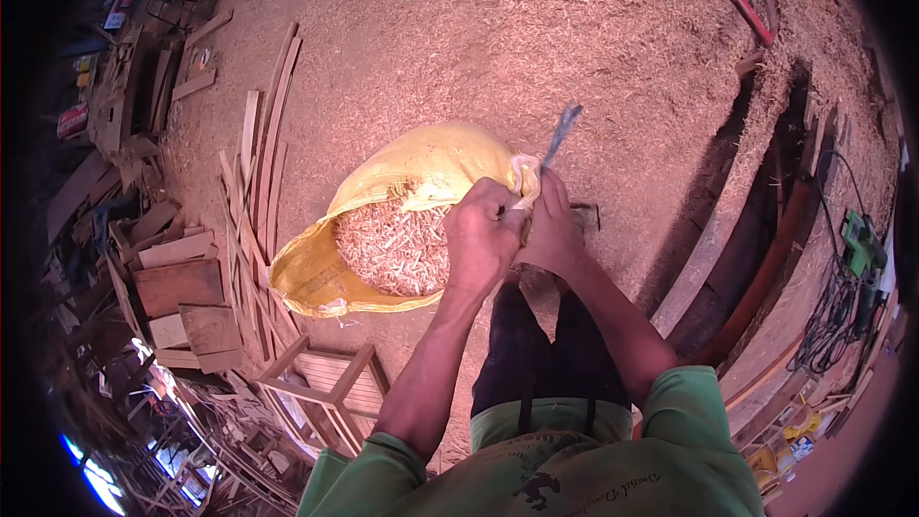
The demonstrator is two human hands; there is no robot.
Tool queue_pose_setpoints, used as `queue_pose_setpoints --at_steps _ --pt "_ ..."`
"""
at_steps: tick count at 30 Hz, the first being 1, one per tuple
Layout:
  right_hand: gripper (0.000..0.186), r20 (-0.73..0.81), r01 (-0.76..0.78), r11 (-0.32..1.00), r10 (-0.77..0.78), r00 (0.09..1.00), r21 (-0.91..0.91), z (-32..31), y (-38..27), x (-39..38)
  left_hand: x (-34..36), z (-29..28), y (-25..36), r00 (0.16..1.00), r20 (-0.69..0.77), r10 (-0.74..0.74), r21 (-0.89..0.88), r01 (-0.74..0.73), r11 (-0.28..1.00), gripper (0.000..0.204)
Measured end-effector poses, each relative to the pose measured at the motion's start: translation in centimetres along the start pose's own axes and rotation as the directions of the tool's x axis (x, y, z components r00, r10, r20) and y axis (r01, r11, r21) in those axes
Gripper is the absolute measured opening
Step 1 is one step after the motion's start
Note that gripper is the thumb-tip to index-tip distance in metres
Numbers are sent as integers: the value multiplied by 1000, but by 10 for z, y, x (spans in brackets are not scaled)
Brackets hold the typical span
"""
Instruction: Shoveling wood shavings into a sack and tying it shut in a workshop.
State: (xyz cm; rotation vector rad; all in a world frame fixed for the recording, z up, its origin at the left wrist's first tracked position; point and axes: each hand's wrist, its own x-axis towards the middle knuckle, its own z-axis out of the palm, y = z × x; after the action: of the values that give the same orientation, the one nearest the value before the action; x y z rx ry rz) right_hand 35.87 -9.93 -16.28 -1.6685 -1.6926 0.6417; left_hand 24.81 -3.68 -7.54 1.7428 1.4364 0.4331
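A yellow woven sack (436, 155) lies in front of me, its mouth gaping toward the left and near side. Wood shavings (397, 244) fill the opening. My left hand (481, 235) is closed on the bunched right part of the sack's rim. Pressed close beside it, my right hand (553, 230) is closed at the same twisted, pale bunch of sack. A dark blue-grey strip (563, 134) sticks up from between the hands; its lower end is hidden. Fingertips of both hands are partly hidden.
Shavings cover the floor (613, 57). Long wooden strips (271, 134) and a wooden frame (321, 378) lie left, near piled offcuts (177, 287). At right are large curved timbers (718, 239), a red-handled saw (761, 14) and a green power tool (862, 241) with a coiled cable.
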Motion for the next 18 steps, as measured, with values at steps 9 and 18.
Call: queue_pose_setpoints --at_steps 9,18 --pt "45 -324 -79 947 184 928 312 60 7 42 40 -15 -14 959 259 -112 -42 127 991 10" --pt "46 -70 -328 913 353 933 242 54 18 79 20 -34 -33 983 -110 144 50 -139 989 52"
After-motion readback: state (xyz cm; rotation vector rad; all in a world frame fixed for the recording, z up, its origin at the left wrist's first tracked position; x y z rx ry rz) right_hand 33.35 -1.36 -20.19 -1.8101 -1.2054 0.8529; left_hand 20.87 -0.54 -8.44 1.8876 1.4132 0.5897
